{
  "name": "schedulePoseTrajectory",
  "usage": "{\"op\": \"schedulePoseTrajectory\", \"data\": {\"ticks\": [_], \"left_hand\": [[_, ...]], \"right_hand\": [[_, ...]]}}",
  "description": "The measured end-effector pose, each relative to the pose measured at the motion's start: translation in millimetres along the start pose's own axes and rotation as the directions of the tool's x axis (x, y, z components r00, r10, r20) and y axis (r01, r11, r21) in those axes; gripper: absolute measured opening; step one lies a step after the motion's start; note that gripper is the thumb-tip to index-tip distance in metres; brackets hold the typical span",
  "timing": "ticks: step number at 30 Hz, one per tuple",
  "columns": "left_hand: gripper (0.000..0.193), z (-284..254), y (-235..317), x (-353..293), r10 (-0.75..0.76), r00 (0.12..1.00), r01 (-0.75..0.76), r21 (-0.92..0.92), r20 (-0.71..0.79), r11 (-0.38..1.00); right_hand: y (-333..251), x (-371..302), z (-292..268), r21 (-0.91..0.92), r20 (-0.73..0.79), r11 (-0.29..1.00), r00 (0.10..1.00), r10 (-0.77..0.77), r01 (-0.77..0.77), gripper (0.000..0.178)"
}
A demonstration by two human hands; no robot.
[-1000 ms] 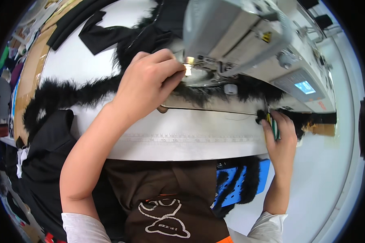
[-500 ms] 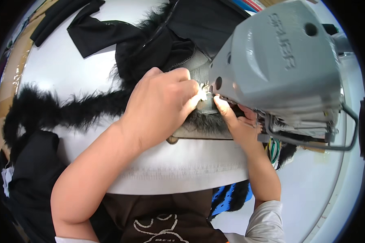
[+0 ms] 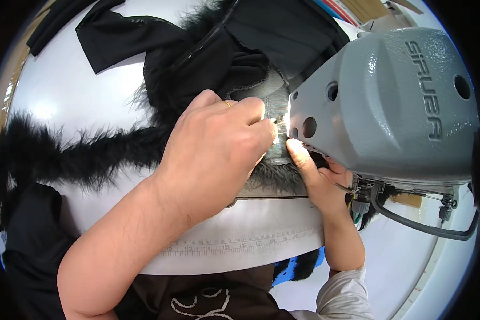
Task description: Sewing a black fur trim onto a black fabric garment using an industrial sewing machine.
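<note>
The white worktop (image 3: pixel 80 90) curves under everything I am doing, with a printed ruler strip (image 3: pixel 240 242) running along its near edge. To my right the grey head of the sewing machine (image 3: pixel 389 106) fills the upper right of my view, a dark cable (image 3: pixel 410 221) looping beneath it.

Black garment fabric (image 3: pixel 234 48) lies bunched behind the machine, one flat piece of it spread out toward the upper left. A long strip of black faux fur trim (image 3: pixel 74 154) stretches across the worktop from the far left edge and passes under my left hand to the needle area, where a greyer patch of fur (image 3: pixel 274 178) shows just below my knuckles.

My left hand (image 3: pixel 218 149) lies over the fur and fabric right in front of the machine, forearm coming up from the lower left. Its fingers (image 3: pixel 253 114) are curled and pinched together at the tips, pressed against the fabric at the lit spot beside the needle; I cannot tell exactly what they grip there. A gold ring (image 3: pixel 228 104) sits on one of them.

My right hand (image 3: pixel 320 178) comes up under the machine head, mostly hidden by it. Its thumb (image 3: pixel 298 152) points up, touching the fabric just beside my left fingertips; the other fingers are out of sight, so I cannot tell whether they are closed.
</note>
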State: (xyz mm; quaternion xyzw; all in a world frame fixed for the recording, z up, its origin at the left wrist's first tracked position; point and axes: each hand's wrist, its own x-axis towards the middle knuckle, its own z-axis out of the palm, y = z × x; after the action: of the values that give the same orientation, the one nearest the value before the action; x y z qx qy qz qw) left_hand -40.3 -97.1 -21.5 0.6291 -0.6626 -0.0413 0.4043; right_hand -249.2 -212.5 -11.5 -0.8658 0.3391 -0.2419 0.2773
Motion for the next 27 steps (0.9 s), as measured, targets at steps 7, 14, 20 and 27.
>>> {"op": "schedulePoseTrajectory", "data": {"ticks": [7, 14, 20, 27], "left_hand": [[0.010, -0.9, -0.2, -1.2, -0.001, 1.000, 0.001, -0.007, -0.003, 1.000], [0.011, 2.0, 1.5, -2.9, -0.010, 1.000, 0.010, -0.006, -0.014, 1.000], [0.012, 6.8, 4.9, -1.3, -0.023, 0.999, 0.024, 0.017, -0.023, 1.000], [0.009, 7.3, 7.6, 0.6, -0.019, 0.999, 0.020, 0.029, -0.032, 0.999]], "right_hand": [[3.3, 2.9, -0.4, -0.037, 0.017, 0.990, 0.990, -0.139, 0.140, 0.021], [8.6, -3.3, 0.8, -0.092, -0.007, 0.987, 0.991, -0.135, 0.134, 0.019], [17.4, -5.2, 7.1, -0.083, -0.058, 0.989, 0.990, -0.128, 0.123, 0.021], [-3.5, 0.9, 8.4, -0.300, 0.008, 0.933, 0.978, -0.206, 0.199, 0.019]]}}
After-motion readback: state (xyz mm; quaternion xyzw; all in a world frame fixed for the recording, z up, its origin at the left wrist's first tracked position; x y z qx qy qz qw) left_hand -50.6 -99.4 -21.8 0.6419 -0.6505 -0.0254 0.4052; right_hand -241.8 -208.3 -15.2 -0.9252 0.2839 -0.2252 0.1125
